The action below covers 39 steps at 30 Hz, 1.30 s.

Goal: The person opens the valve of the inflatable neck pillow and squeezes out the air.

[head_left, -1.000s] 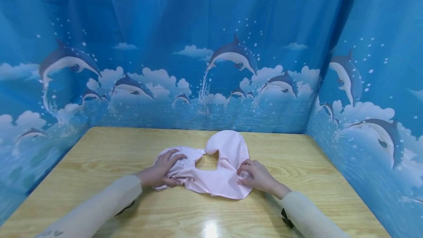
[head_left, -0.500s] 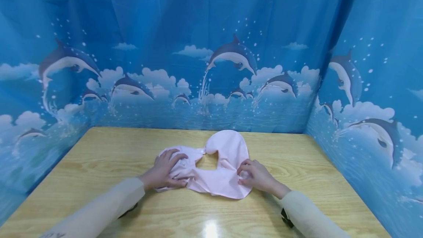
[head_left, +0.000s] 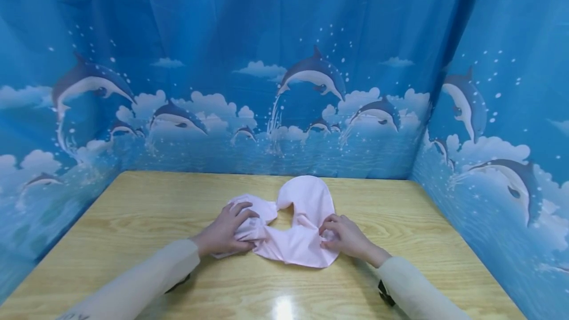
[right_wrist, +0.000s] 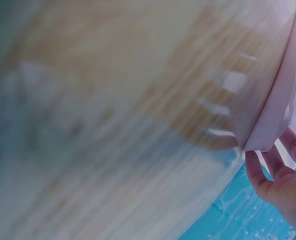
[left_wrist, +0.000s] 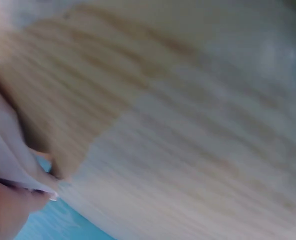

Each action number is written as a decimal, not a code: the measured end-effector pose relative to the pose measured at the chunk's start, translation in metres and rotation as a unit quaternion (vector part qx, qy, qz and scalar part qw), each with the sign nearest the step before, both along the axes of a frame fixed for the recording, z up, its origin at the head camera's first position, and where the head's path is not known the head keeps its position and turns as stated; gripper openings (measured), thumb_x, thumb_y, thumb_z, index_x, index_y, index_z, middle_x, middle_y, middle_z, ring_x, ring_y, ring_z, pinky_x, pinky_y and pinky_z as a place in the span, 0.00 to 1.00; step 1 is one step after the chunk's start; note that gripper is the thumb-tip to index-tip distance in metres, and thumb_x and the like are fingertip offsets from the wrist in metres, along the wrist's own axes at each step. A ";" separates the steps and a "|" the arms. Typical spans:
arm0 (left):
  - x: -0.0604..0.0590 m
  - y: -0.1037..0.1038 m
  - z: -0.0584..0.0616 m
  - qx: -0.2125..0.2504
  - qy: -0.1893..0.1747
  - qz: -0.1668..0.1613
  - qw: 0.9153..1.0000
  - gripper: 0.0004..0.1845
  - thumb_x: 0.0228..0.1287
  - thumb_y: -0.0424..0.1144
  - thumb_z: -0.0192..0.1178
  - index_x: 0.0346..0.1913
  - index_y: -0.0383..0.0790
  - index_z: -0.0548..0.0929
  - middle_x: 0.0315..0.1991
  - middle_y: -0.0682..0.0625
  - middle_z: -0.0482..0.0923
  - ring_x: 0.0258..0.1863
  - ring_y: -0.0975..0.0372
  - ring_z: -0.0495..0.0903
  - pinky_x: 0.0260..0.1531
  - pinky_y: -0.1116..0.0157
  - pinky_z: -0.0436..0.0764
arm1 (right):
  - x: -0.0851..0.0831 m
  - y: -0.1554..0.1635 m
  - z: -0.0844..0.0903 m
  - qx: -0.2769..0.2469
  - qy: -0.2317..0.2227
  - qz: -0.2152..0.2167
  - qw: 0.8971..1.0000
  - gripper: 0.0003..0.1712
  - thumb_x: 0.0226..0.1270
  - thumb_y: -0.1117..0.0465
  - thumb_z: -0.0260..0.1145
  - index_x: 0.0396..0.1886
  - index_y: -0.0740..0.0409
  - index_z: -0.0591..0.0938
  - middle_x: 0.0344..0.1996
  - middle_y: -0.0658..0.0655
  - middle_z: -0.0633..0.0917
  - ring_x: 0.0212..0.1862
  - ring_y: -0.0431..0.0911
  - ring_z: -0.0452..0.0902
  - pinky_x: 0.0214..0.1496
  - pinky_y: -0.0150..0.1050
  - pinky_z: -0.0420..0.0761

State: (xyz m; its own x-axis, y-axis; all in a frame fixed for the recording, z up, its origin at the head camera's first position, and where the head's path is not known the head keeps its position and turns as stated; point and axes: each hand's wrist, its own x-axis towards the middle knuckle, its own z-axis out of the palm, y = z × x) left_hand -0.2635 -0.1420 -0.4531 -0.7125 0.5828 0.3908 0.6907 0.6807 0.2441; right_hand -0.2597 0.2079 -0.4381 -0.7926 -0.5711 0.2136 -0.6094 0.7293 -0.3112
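A pale pink cloth (head_left: 295, 241), shaped like a bib with rounded lobes round a small opening, lies rumpled on the table. My left hand (head_left: 228, 228) grips its left lobe from above, fingers curved over the fabric and thumb at the near edge. The part under the palm is hidden. On the right side, my right hand (head_left: 344, 236) pinches the cloth between thumb and fingers. The right wrist view has the hand (right_wrist: 282, 185) at the fabric's edge, and the left wrist view catches only a bit of cloth (left_wrist: 13, 145) above a finger (left_wrist: 8, 210).
The wood-grain table (head_left: 146, 201) extends beneath both forearms. Blue curtains (head_left: 213, 28) printed with dolphins hang at its back and sides. Light-coloured sleeves (head_left: 146, 275) cover the arms.
My left hand has slid to the right, bunching the left lobe closer to the middle and narrowing the opening. My right hand has stayed in place with its pinch.
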 end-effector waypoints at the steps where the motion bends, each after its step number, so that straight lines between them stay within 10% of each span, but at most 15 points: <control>1: 0.001 0.001 0.001 -0.010 -0.003 0.001 1.000 0.36 0.39 0.67 0.65 0.52 0.53 0.71 0.58 0.45 0.67 0.62 0.50 0.62 0.61 0.42 0.57 | 0.000 0.000 0.000 0.000 -0.001 -0.001 1.000 0.09 0.50 0.50 0.70 0.30 0.44 0.81 0.38 0.47 0.78 0.39 0.43 0.69 0.40 0.37 0.70; 11: 0.009 0.022 0.006 -0.051 -0.010 0.101 0.993 0.44 0.31 0.83 0.49 0.50 0.58 0.72 0.56 0.51 0.68 0.55 0.50 0.66 0.39 0.50 0.74 | 0.001 -0.001 0.000 0.001 0.006 0.001 1.000 0.09 0.48 0.52 0.71 0.30 0.46 0.81 0.37 0.48 0.79 0.38 0.43 0.70 0.40 0.37 0.70; 23: 0.007 0.044 0.006 -0.049 -0.012 0.144 0.988 0.32 0.36 0.75 0.57 0.42 0.59 0.74 0.49 0.54 0.70 0.55 0.50 0.65 0.46 0.46 0.69 | 0.001 -0.001 -0.001 -0.002 0.019 0.006 1.000 0.09 0.47 0.53 0.71 0.28 0.47 0.80 0.37 0.48 0.79 0.39 0.43 0.71 0.40 0.37 0.71; 39: -0.003 0.052 0.017 -0.083 -0.093 0.090 0.988 0.55 0.37 0.75 0.58 0.71 0.63 0.47 0.69 0.51 0.53 0.66 0.45 0.53 0.55 0.38 0.61 | -0.001 -0.001 -0.002 -0.002 0.028 0.015 1.000 0.10 0.48 0.53 0.71 0.30 0.49 0.81 0.37 0.49 0.79 0.37 0.43 0.71 0.38 0.35 0.70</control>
State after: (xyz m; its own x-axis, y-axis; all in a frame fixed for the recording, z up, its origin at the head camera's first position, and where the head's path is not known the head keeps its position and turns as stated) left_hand -0.2665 -0.0904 -0.4359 -0.8611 0.4852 0.1520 0.5083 0.8299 0.2301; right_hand -0.2606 0.2071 -0.4398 -0.7624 -0.5928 0.2595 -0.6469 0.7095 -0.2797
